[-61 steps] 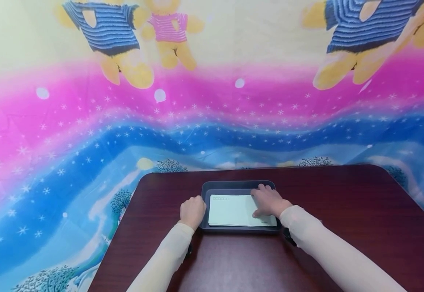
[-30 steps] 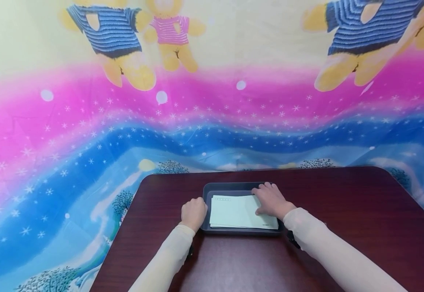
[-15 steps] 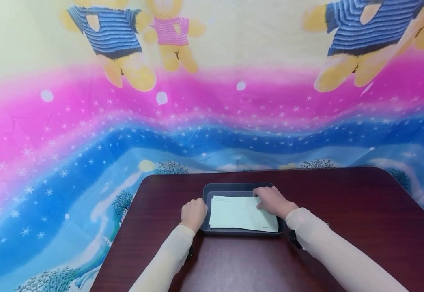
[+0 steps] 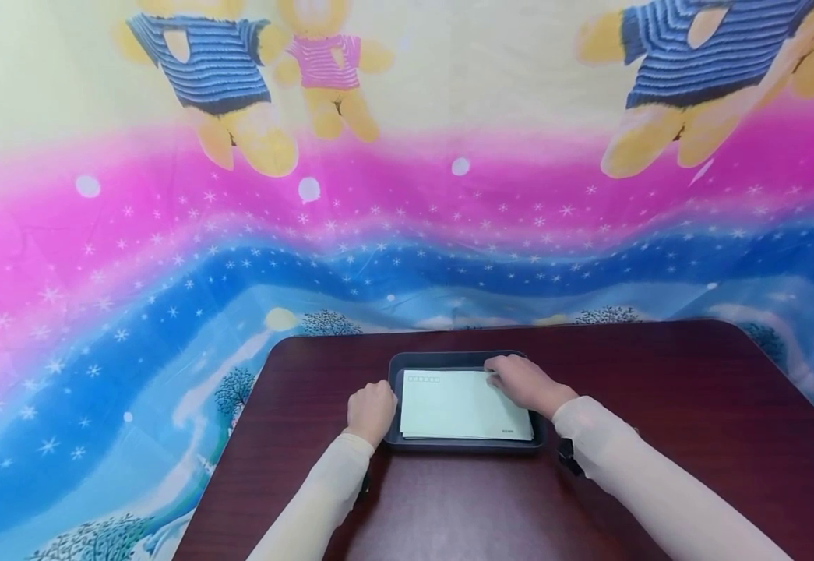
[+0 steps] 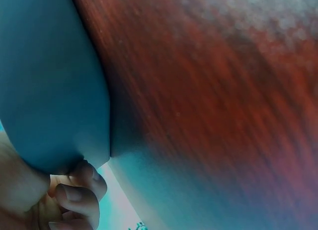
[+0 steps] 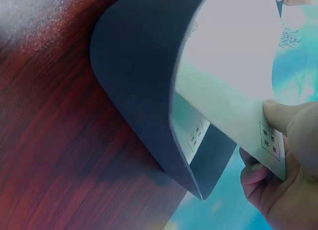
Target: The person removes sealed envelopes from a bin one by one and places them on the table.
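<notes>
A dark grey tray (image 4: pixel 442 360) lies on the table with pale green-white envelopes in it. My left hand (image 4: pixel 371 409) holds the tray's left end; in the left wrist view its curled fingers (image 5: pixel 82 200) meet the tray's corner. My right hand (image 4: pixel 529 386) is at the far right part of the top envelope (image 4: pixel 449 405). In the right wrist view, the thumb lies on that envelope's printed corner and the fingers are beneath it. This corner is raised above the tray's rim, and another envelope (image 6: pixel 191 133) shows below it inside the tray.
The dark red-brown wooden table (image 4: pixel 645 374) extends on both sides of the tray. Behind it hangs a colourful cloth (image 4: pixel 407 195) printed with bears and snowflakes. A black wrist strap (image 4: pixel 569 456) shows at my right sleeve.
My right hand goes from spread fingers on the envelope to pinching its edge, shifting slightly right. The top envelope tilts a little, then straightens. The left hand stays at the tray's end.
</notes>
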A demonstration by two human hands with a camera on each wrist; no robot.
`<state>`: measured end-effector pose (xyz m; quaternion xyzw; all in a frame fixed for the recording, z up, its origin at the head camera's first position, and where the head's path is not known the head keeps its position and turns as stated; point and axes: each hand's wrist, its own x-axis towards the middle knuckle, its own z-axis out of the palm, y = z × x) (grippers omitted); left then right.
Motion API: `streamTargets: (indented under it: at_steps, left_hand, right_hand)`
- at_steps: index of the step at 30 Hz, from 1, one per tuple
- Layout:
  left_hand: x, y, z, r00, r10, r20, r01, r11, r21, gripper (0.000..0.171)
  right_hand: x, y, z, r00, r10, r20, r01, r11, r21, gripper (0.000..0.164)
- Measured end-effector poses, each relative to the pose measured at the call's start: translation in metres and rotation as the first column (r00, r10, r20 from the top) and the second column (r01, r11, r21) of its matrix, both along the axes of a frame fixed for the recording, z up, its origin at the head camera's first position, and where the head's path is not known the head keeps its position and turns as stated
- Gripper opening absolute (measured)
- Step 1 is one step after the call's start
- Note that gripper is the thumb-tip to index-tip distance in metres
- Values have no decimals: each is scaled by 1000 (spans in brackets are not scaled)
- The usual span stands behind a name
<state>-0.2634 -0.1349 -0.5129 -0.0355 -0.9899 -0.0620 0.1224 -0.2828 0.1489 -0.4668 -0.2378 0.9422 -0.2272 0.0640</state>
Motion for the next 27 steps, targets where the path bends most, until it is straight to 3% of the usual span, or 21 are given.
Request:
streamTargets:
  at_steps: [8,17,27]
  left_hand:
    - [-1,-1,0,1000,13,16,-12,1000,-7,25]
    - [0,0,-1,1000,13,20,-13,1000,-1,26]
    - [2,0,0,1000,16,17,-16,1000,-14,25]
  right_hand:
    - [2,3,3,1000,4,-7,-4,1000,-9,18]
    - [5,5,9,1000,-22,-16,21,999,-29,9]
    - [10,8,19,998,-8,-60,5,999,-43,17]
